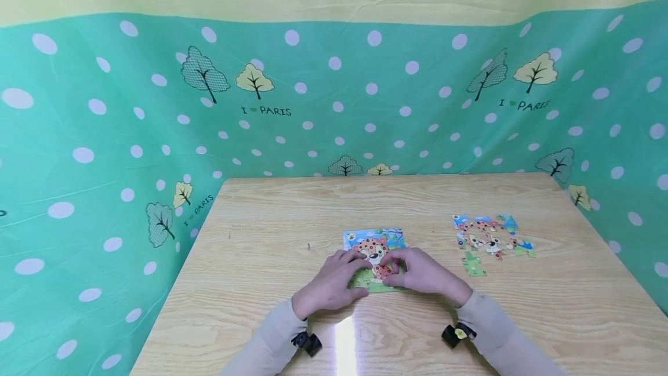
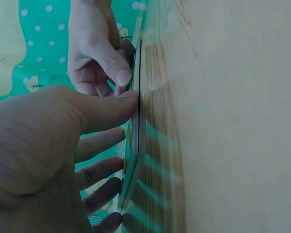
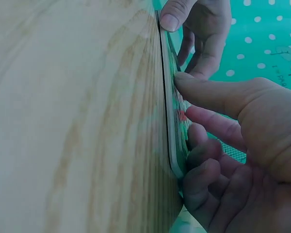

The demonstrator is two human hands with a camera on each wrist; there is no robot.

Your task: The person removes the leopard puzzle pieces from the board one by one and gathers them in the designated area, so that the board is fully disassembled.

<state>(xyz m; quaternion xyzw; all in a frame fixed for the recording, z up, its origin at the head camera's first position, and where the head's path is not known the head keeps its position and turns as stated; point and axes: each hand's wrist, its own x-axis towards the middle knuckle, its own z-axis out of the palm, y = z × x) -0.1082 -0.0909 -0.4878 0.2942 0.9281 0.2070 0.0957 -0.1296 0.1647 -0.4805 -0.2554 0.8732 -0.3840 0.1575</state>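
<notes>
A leopard picture puzzle [image 1: 373,238] lies flat on the table in front of me, between both hands. My left hand [image 1: 334,280] rests at its left side, fingers spread over the picture and thumb at the near edge. In the left wrist view, the left thumb [image 2: 111,109] lies at the puzzle's edge and the fingers are loosely extended. My right hand [image 1: 420,271] pinches a reddish spotted puzzle piece [image 1: 382,271] over the leopard's body, thumb and index finger at its sides. The other right fingers [image 3: 203,179] are curled, close to the board.
To the right lies a group of loose puzzle pieces [image 1: 482,234] partly forming another leopard picture, with a green piece [image 1: 473,264] at its near side. The wooden table [image 1: 250,283] is backed by a green dotted curtain [image 1: 313,91]. Small dark cameras sit on both wrists.
</notes>
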